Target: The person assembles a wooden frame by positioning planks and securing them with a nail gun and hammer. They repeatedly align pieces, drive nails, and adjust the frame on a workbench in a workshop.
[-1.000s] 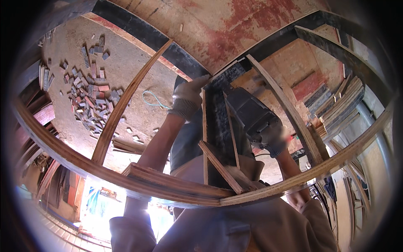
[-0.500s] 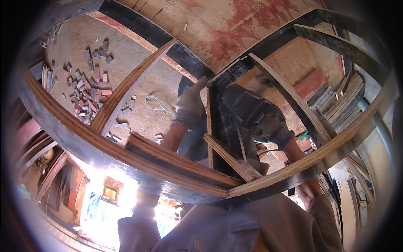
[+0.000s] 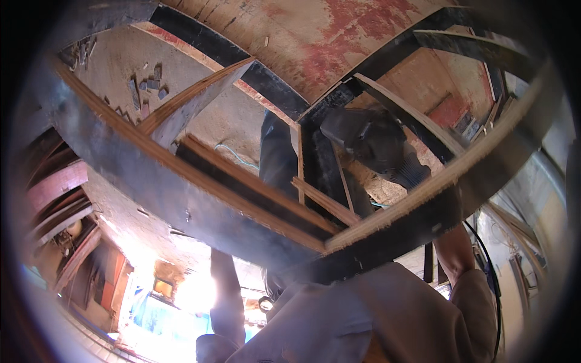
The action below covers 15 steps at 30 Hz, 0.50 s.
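A large wooden frame [image 3: 387, 239] with dark faces and raw plywood edges spreads in front of me; ribs cross its openings. My right hand [image 3: 408, 169], in a glove with a knitted cuff, is closed round a bulky dark power tool [image 3: 363, 133]. The tool sits inside the frame, close to its dark middle rib [image 3: 318, 160]; its exact kind is hard to make out. A short loose-looking wood strip [image 3: 325, 202] slants across the near corner. My left forearm [image 3: 227, 290] rises from below toward the frame's near rim; the left hand is hidden behind that rim.
Small wood offcuts [image 3: 148, 85] lie on the floor at the far left, and a thin light-blue cord [image 3: 236, 155] curls there. Curved boards [image 3: 57, 181] are stacked at the left. A black hose or cable [image 3: 493, 272] hangs by my right arm. Bright light glares at lower left.
My left gloved hand has let go of the frame's middle joint and dropped out of sight. The near rim has shifted in view, its left side now covering more floor. The right hand keeps the tool.
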Tool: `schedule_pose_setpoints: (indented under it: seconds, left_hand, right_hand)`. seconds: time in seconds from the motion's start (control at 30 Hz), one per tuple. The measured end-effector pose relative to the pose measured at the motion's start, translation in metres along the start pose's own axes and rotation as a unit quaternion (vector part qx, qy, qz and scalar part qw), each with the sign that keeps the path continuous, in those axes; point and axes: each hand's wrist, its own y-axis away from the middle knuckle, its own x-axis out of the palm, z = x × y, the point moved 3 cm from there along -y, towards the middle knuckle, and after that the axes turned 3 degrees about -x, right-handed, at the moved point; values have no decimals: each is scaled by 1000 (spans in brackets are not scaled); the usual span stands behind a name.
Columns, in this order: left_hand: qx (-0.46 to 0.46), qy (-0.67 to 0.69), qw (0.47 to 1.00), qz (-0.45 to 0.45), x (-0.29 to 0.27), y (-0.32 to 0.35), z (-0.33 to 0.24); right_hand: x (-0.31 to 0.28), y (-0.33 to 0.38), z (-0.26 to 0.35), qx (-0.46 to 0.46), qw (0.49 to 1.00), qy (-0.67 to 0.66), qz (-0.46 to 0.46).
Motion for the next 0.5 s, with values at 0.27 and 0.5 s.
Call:
schedule_pose_setpoints:
  seconds: [0.27,0.5]
  left_hand:
    - [459,92,884,12,-68,-63,-172]
    - [681,-160,621,353,-13,-48,-229]
  right_hand:
    - [44,41,-55,42,980,-185,-56]
    - [134,63,-152,-65,901,-405,-138]
